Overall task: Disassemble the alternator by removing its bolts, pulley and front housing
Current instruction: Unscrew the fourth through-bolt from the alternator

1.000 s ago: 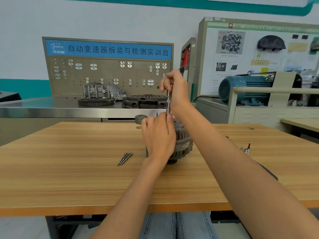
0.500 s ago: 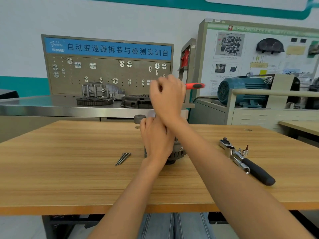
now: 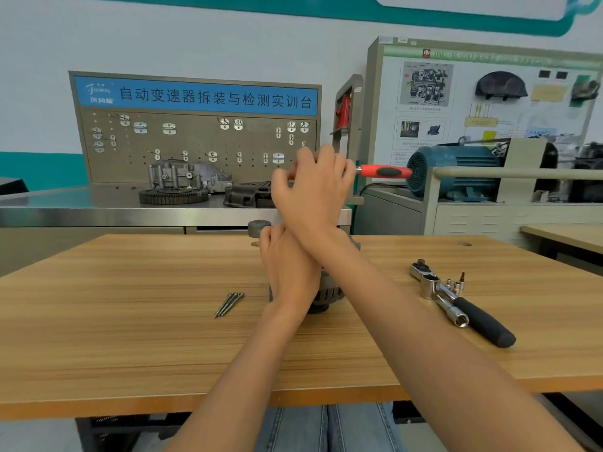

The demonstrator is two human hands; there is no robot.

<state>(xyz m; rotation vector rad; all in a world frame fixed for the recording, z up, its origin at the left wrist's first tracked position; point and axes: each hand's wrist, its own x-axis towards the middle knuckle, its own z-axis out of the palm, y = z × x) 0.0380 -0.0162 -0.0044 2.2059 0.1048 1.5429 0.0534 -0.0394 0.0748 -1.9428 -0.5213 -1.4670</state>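
Note:
The dark grey alternator (image 3: 329, 293) stands on the wooden table (image 3: 130, 321), mostly hidden behind my hands. My left hand (image 3: 288, 269) wraps round its top and holds it still. My right hand (image 3: 315, 190) is raised above it, crossing over my left wrist, and grips a tool with a red and black handle (image 3: 385, 171) that sticks out level to the right. The tool's working end is hidden by my fingers. A few long bolts (image 3: 229, 304) lie loose on the table to the left of the alternator.
A ratchet wrench with a black grip (image 3: 463, 303) lies on the table at the right, small sockets and bits (image 3: 456, 283) beside it. A grey pulley-like part (image 3: 258, 227) sits at the table's far edge. A steel bench with gear parts (image 3: 176, 184) stands behind.
My right hand turned the tool from upright over the alternator to level, its red handle now pointing right. The camera tilted, bringing the ratchet wrench into view. My left hand stayed on the alternator.

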